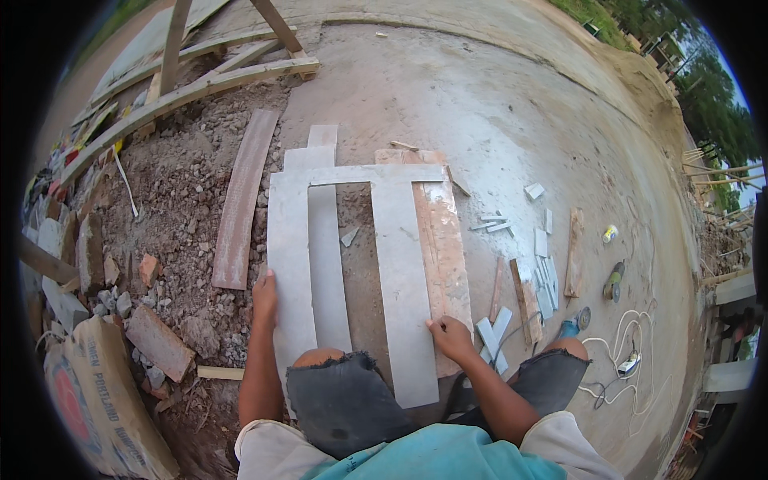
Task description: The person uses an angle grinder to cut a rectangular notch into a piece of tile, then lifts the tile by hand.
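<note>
Edges are all I hold in the head view: my left hand (pixel 264 298) curls narrowly round the outer edge of the pale frame (pixel 400 272), its fingers mostly hidden, and my right hand (pixel 452 338) pinches the opposite edge, thumb against finger. The frame lies right in front of me, its right leg ending between my knees. To handle it well, I should keep both hands level and move them together, since thin legs like these would probably twist or snap at the corners. I cannot tell whether the crossbar is joined or only laid across, so a gentle touch seems wise.

Counting: one frame, with two legs and one crossbar; one stained board (pixel 448 272) partly behind the right leg; one reddish plank (pixel 244 200) on the rubble; two power tools, one green (pixel 614 282) and one blue (pixel 574 322); one white power strip (pixel 629 364); one yellow-and-white container (pixel 610 234); one paper sack (pixel 104 400). The pale offcuts (pixel 544 280) overlap too much to count.
</note>
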